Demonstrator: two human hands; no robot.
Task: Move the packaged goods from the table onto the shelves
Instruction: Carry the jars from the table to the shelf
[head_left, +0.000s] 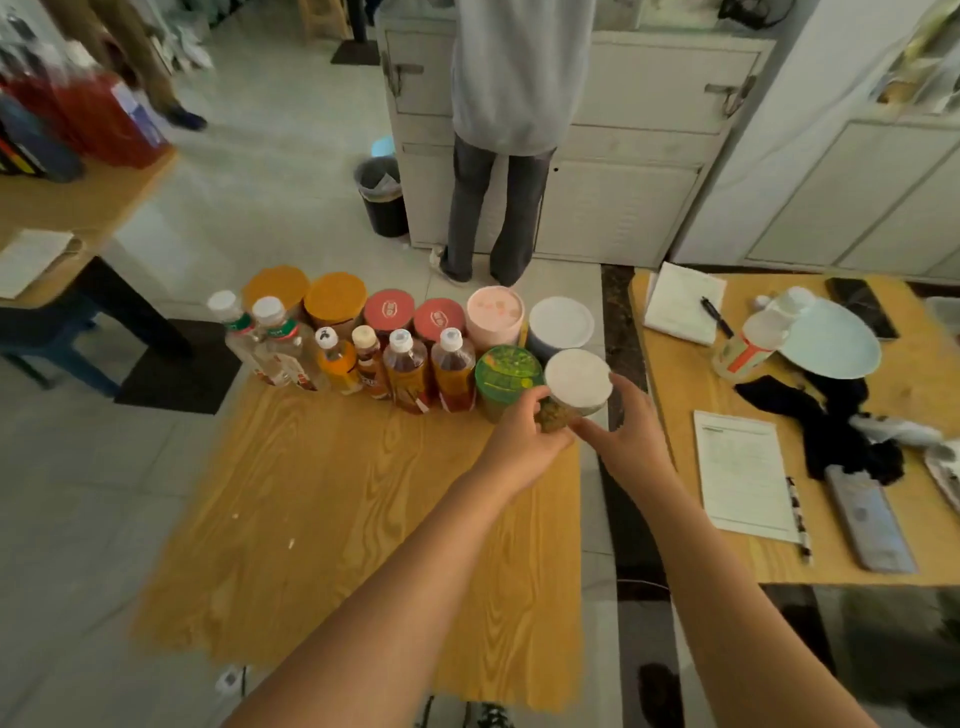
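The white-lidded jar (576, 382) stands at the right end of the row, by the counter's (322, 519) far right corner. The left hand (524, 441) grips its near side, and the right hand's (631, 434) fingers (626, 392) wrap the other. It looks like stiff, smooth plastic, probably light. A hold round the body below the lid seems safest. Its label is unreadable, and the logos on the red lids (389, 310) are blurred.

The left hand (522, 441) and right hand (631, 431) are together gripping a white-lidded clear jar (576, 384) over the light wooden table (337, 519); a green-lidded round tub (506, 371) is standing just beside it; capped plastic drink bottles (408, 371) are lining up leftward
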